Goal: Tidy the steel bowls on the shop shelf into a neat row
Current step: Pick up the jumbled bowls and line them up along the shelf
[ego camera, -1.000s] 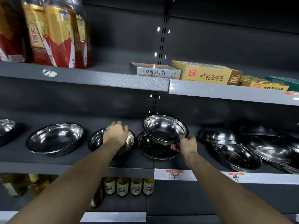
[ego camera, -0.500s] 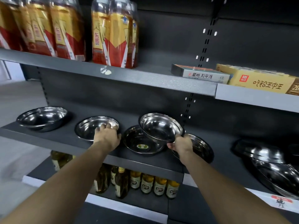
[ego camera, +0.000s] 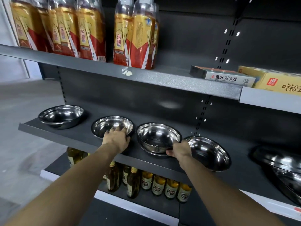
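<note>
Several steel bowls stand on the dark middle shelf [ego camera: 78, 136]. My left hand [ego camera: 117, 139] grips the near rim of the second bowl from the left [ego camera: 112, 126]. My right hand [ego camera: 179, 150] holds the near right rim of a third bowl [ego camera: 158, 137], which sits inside another bowl beneath it. A far-left bowl [ego camera: 61, 115] stands alone near the shelf's end. Another bowl [ego camera: 210, 152] lies just right of my right hand. More bowls [ego camera: 283, 163] are heaped at the far right, partly cut off.
The shelf above carries red and gold bottle packs [ego camera: 91, 30] and flat boxes [ego camera: 228, 77]. Small bottles [ego camera: 156, 183] stand on the shelf below. The shelf's left end gives onto a grey floor [ego camera: 24, 128].
The view has swung left. My right hand has carried its bowl left and lowered it into the bowl that lay there. My left hand has slid its bowl leftwards.
</note>
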Motion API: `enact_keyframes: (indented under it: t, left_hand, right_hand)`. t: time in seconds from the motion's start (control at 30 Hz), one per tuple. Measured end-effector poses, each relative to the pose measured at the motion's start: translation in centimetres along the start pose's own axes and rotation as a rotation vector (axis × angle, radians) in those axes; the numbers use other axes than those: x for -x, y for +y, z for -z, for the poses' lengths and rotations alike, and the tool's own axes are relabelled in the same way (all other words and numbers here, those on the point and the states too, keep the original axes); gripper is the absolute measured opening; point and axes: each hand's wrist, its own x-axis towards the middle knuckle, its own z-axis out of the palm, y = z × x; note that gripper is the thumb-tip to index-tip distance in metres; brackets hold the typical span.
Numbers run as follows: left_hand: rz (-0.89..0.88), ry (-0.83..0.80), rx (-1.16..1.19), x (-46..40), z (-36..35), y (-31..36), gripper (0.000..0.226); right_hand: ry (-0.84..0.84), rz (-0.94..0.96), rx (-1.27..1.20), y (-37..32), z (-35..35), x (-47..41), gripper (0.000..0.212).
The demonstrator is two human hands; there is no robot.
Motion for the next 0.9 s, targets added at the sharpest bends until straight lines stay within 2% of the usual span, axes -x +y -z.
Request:
enact_keyframes:
  t: [0.3, 0.4, 0.5, 0.63, 0.9]
  left_hand:
    - [-0.027, 0.007, 0.065, -0.1, -0.3, 1.0, 0.055]
    - [-0.051, 0.015, 0.091, -0.2, -0.3, 1.8, 0.054]
    - [-0.078, 0.013, 0.119, -0.5, 0.0, 3.0, 0.050]
    - [-0.192, 0.041, 0.063, -1.1, 0.7, 6.3, 0.048]
    - [-0.430, 0.019, 0.026, -0.7, 0.0, 15.4, 0.053]
  right_hand:
    - [0.047, -0.001, 0.065, 0.4, 0.0, 0.7, 0.019]
    - [0.047, 0.029, 0.121, 0.7, 0.2, 0.8, 0.029]
    - [0.048, 0.036, 0.183, 0.9, 1.0, 1.1, 0.029]
    - [0.073, 0.045, 0.140, 0.7, 2.9, 0.9, 0.028]
    - [0.228, 0.025, 0.119, 1.7, 9.7, 0.5, 0.028]
